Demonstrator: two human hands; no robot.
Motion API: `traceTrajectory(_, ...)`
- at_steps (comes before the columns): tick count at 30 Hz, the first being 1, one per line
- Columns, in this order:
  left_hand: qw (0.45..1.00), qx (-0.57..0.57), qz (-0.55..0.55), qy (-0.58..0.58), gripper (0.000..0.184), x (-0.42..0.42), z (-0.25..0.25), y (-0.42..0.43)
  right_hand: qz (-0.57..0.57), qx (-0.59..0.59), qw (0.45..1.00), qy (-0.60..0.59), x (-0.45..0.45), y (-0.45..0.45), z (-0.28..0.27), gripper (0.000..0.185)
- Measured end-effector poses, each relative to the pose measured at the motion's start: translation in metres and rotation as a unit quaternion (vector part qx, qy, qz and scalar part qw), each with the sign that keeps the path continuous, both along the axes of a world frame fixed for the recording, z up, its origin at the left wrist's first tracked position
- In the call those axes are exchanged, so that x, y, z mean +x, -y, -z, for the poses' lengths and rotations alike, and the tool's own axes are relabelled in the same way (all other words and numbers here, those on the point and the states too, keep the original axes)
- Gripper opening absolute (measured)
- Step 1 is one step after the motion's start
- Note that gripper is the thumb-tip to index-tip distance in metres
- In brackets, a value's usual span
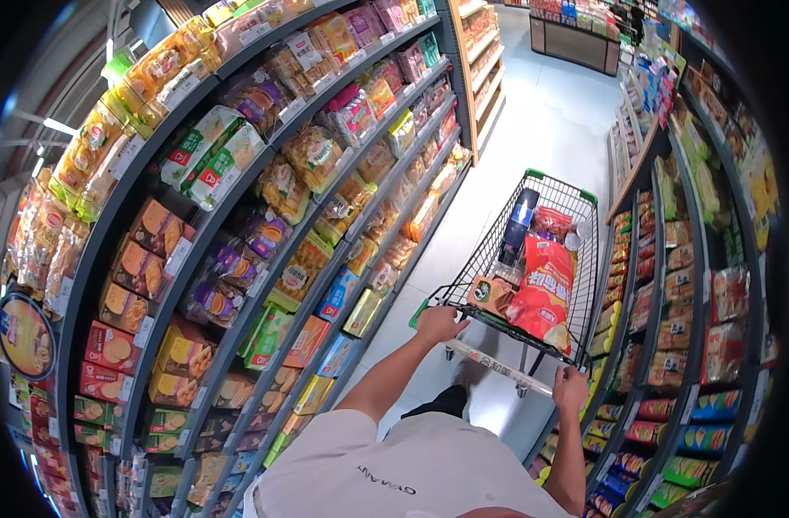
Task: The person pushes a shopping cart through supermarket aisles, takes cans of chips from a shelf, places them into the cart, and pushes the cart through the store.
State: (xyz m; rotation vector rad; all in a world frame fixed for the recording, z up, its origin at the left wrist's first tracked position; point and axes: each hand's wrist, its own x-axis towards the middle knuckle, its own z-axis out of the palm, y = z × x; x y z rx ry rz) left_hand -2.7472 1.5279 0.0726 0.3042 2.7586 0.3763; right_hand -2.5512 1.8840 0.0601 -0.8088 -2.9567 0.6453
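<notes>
In the head view a shopping cart (488, 226) with black wire sides and green corners stands in front of me. My left hand (440, 324) is closed around the left end of its handlebar (507, 369). At the right end of the same bar, my right hand (571, 388) grips it with curled fingers. Inside the basket lies a large red snack bag (547, 281). Beside it are a dark blue package (520, 216), a brown box (489, 294) and a smaller red package (552, 221).
A long shelf (265, 142) of packaged biscuits and snacks runs close along the left. Another shelf (666, 259) with bagged goods lines the right. Between them the pale tiled floor (528, 108) leads to a display stand (574, 41) at the far end.
</notes>
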Motion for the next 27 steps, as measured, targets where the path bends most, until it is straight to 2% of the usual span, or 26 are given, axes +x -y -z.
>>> traceTrajectory(4,1.0,-0.003,0.006,0.004,0.066,-0.044,0.012,-0.005,0.046,-0.008,0.998,0.03,-0.033,0.002,0.0,0.038)
traceTrajectory(5,0.998,0.049,0.006,-0.034,0.062,-0.05,0.015,-0.006,0.04,-0.009,0.998,0.051,-0.041,-0.004,0.008,0.04)
traceTrajectory(7,0.998,0.036,0.028,-0.042,0.066,-0.07,0.024,-0.01,0.058,-0.026,0.99,0.128,-0.061,0.006,-0.044,0.046)
traceTrajectory(8,0.999,0.032,0.027,-0.025,0.067,-0.079,0.024,-0.013,0.044,-0.01,0.996,0.081,-0.062,-0.006,-0.009,0.048)
traceTrajectory(10,0.998,0.039,0.029,-0.027,0.067,-0.089,0.014,-0.019,0.05,-0.002,0.996,0.08,-0.072,-0.012,-0.001,0.046)
traceTrajectory(11,0.999,0.028,0.032,-0.024,0.065,-0.097,0.015,-0.021,0.05,0.0,0.996,0.071,-0.076,-0.01,-0.013,0.046)
traceTrajectory(14,1.0,0.017,0.015,-0.014,0.059,-0.103,-0.008,-0.037,0.059,-0.005,0.997,0.044,-0.089,-0.022,0.002,0.045)
traceTrajectory(23,0.999,0.013,0.035,-0.024,0.054,-0.132,0.01,-0.068,0.048,0.01,0.999,-0.004,-0.124,-0.064,-0.003,0.042)
traceTrajectory(27,0.999,0.013,0.033,-0.014,0.054,-0.143,0.006,-0.085,0.053,-0.017,0.997,0.048,-0.142,-0.083,-0.011,0.043)
